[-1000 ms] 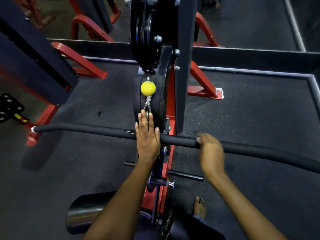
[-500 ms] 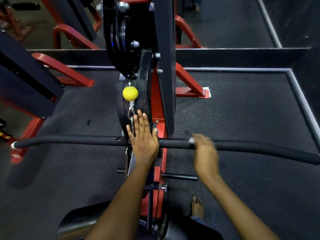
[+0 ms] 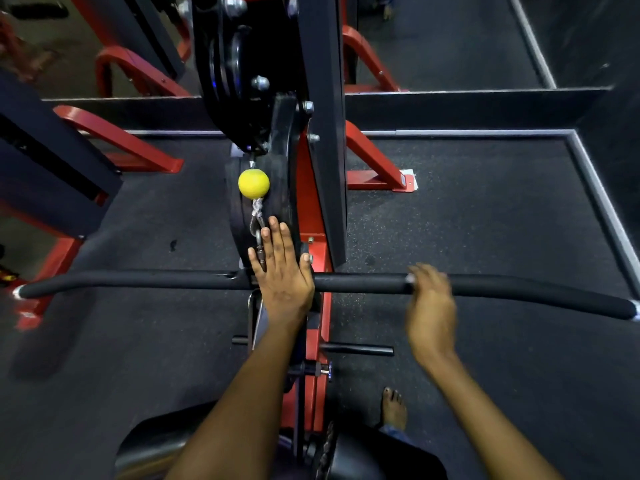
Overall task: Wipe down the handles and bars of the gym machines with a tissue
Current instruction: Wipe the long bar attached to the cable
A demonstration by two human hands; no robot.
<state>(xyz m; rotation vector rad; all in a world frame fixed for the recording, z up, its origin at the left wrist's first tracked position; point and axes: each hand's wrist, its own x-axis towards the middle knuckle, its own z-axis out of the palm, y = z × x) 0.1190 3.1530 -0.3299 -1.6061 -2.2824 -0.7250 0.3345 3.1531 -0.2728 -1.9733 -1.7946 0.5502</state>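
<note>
One long black foam-padded bar [image 3: 156, 280], ends curving down, hangs across the machine; one yellow round ball [image 3: 253, 182] on the cable above. Left hand [image 3: 282, 271] flat on bar centre, fingers straight. Right hand [image 3: 429, 299], blurred, curled over bar right of centre, white tissue [image 3: 410, 279] peeking under fingers

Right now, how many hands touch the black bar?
2. The left hand lies flat on the bar at its middle. The right hand, blurred, is on it further right.
</note>
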